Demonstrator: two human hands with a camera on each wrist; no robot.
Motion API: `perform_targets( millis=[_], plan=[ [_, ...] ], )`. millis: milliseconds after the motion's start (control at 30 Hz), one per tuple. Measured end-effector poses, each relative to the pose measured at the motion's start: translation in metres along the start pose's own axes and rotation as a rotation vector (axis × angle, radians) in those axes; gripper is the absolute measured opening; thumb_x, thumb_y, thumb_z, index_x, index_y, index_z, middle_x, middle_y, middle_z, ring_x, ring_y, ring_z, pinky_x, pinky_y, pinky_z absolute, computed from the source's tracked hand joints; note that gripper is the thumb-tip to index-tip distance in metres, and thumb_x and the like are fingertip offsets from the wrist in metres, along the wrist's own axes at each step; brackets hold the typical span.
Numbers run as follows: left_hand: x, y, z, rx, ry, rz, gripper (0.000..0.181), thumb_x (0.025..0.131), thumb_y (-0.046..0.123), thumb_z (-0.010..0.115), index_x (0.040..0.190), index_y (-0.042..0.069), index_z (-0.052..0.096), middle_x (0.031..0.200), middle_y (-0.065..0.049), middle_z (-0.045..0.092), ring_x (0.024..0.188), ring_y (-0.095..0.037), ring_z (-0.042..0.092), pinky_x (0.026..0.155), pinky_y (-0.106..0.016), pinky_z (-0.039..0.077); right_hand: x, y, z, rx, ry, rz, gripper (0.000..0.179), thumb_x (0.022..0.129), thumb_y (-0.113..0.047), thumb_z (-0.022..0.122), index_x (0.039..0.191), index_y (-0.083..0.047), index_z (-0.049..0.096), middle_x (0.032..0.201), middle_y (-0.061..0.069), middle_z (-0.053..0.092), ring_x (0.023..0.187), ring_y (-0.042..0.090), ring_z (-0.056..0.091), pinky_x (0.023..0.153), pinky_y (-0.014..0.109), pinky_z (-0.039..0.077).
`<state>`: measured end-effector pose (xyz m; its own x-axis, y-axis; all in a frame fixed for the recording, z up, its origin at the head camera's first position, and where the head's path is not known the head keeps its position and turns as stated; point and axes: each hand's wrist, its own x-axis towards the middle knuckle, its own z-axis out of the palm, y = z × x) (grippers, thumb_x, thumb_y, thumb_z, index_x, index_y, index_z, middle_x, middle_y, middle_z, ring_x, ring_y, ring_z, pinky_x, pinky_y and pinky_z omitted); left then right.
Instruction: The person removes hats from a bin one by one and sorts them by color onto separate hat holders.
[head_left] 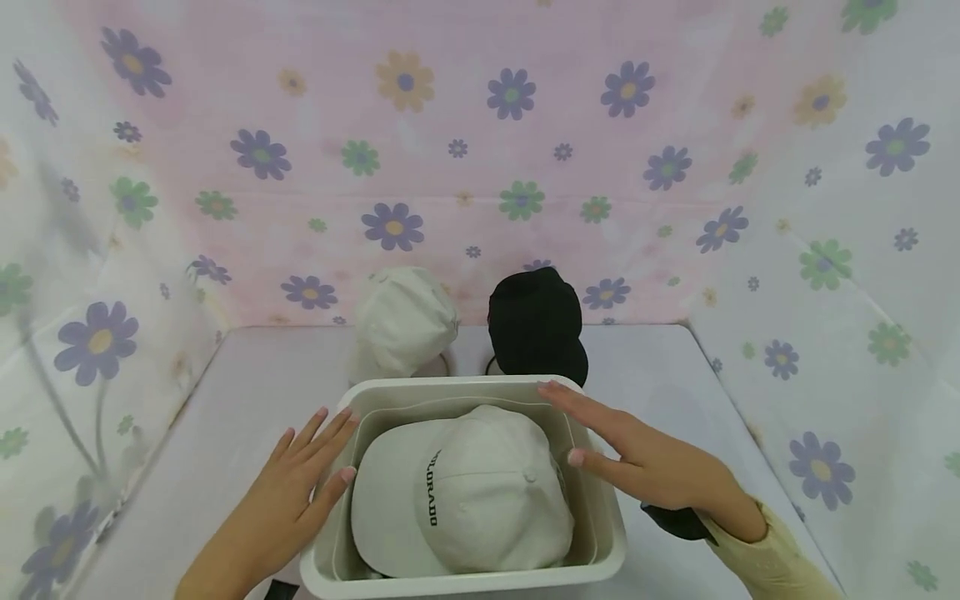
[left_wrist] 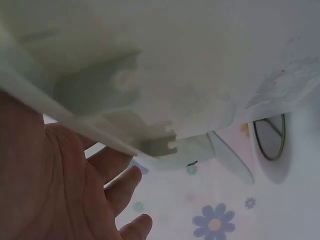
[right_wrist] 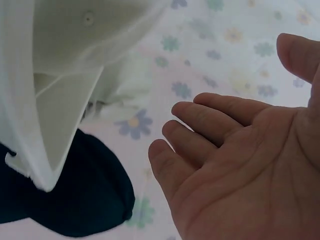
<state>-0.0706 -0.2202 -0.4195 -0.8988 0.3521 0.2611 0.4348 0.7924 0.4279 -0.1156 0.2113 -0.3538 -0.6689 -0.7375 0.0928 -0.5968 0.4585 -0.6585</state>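
A white plastic bin (head_left: 611, 533) stands in front of me with a pale cap (head_left: 495, 492) lying in it, its brim to the left and dark lettering on its front. My left hand (head_left: 300, 475) is at the bin's left rim, fingers spread and fairly straight; in the left wrist view, this hand (left_wrist: 75, 185) lies beside the bin's outer wall (left_wrist: 190, 60). Over the bin's right side is my right hand (head_left: 645, 458), fingers extended. The right wrist view shows that hand (right_wrist: 240, 165) apart from the bin (right_wrist: 70, 135), palm bare.
Behind the bin, a white cap (head_left: 405, 321) and a black cap (head_left: 536, 325) sit on stands. Flowered cloth (head_left: 465, 175) encloses the white table (head_left: 247, 375) at the back and sides. A dark object (head_left: 281, 590) shows at the bottom edge.
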Motion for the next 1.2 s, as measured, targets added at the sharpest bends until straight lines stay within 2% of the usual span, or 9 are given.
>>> perform_targets(
  millis=[100, 200, 300, 467, 700, 900, 1200],
  plan=[
    [0.0, 0.001, 0.003, 0.005, -0.003, -0.004, 0.057, 0.106, 0.029, 0.055, 0.158, 0.014, 0.038, 0.163, -0.007, 0.037, 0.156, -0.029, 0.02, 0.124, -0.06, 0.011, 0.013, 0.0, 0.004, -0.006, -0.076, 0.008, 0.065, 0.108, -0.027, 0.051, 0.164, -0.028, 0.018, 0.169, -0.004, 0.021, 0.155, 0.017, 0.022, 0.121, 0.04, 0.031],
    [0.001, 0.005, 0.004, -0.001, -0.016, -0.02, 0.06, 0.105, 0.032, 0.055, 0.159, 0.014, 0.036, 0.165, -0.008, 0.033, 0.154, -0.037, 0.024, 0.121, -0.063, 0.014, 0.026, 0.0, 0.006, -0.004, -0.153, 0.005, 0.065, 0.108, -0.033, 0.05, 0.164, -0.026, 0.018, 0.17, -0.002, 0.019, 0.156, 0.019, 0.019, 0.122, 0.047, 0.028],
    [0.004, 0.01, 0.003, -0.004, -0.046, -0.064, 0.061, 0.106, 0.038, 0.052, 0.16, 0.014, 0.034, 0.166, -0.007, 0.03, 0.153, -0.04, 0.023, 0.121, -0.063, 0.014, 0.036, 0.003, 0.009, -0.004, -0.217, 0.026, 0.067, 0.108, -0.038, 0.05, 0.164, -0.022, 0.017, 0.17, -0.001, 0.016, 0.157, 0.02, 0.015, 0.123, 0.05, 0.025],
    [0.009, 0.016, 0.003, 0.056, -0.086, -0.135, 0.064, 0.108, 0.044, 0.047, 0.162, 0.016, 0.029, 0.168, -0.007, 0.025, 0.154, -0.04, 0.019, 0.121, -0.064, 0.012, 0.048, 0.008, 0.013, -0.023, -0.289, 0.037, 0.07, 0.107, -0.043, 0.049, 0.164, -0.016, 0.018, 0.171, 0.003, 0.015, 0.157, 0.021, 0.013, 0.124, 0.049, 0.022],
    [0.011, 0.02, 0.005, 0.113, -0.079, -0.157, 0.067, 0.107, 0.046, 0.047, 0.162, 0.015, 0.026, 0.169, -0.008, 0.022, 0.155, -0.039, 0.019, 0.119, -0.067, 0.015, 0.053, 0.005, 0.014, -0.036, -0.364, 0.056, 0.075, 0.104, -0.052, 0.05, 0.165, -0.023, 0.016, 0.172, 0.0, 0.011, 0.158, 0.021, 0.008, 0.124, 0.054, 0.021],
    [0.011, 0.023, 0.009, 0.14, -0.07, -0.156, 0.07, 0.106, 0.049, 0.047, 0.163, 0.014, 0.023, 0.17, -0.008, 0.019, 0.155, -0.038, 0.019, 0.119, -0.067, 0.016, 0.05, 0.002, 0.014, -0.037, -0.39, 0.053, 0.091, 0.099, -0.054, 0.06, 0.165, -0.02, 0.008, 0.172, -0.001, 0.007, 0.158, 0.02, 0.006, 0.124, 0.052, 0.021],
    [0.011, 0.024, 0.008, 0.145, -0.076, -0.163, 0.072, 0.106, 0.049, 0.048, 0.163, 0.013, 0.024, 0.17, -0.01, 0.019, 0.155, -0.039, 0.019, 0.116, -0.07, 0.019, 0.047, 0.0, 0.02, -0.067, -0.373, 0.007, 0.098, 0.096, -0.046, 0.067, 0.165, -0.016, 0.004, 0.172, 0.002, 0.006, 0.158, 0.022, 0.008, 0.124, 0.048, 0.023]
  ],
)
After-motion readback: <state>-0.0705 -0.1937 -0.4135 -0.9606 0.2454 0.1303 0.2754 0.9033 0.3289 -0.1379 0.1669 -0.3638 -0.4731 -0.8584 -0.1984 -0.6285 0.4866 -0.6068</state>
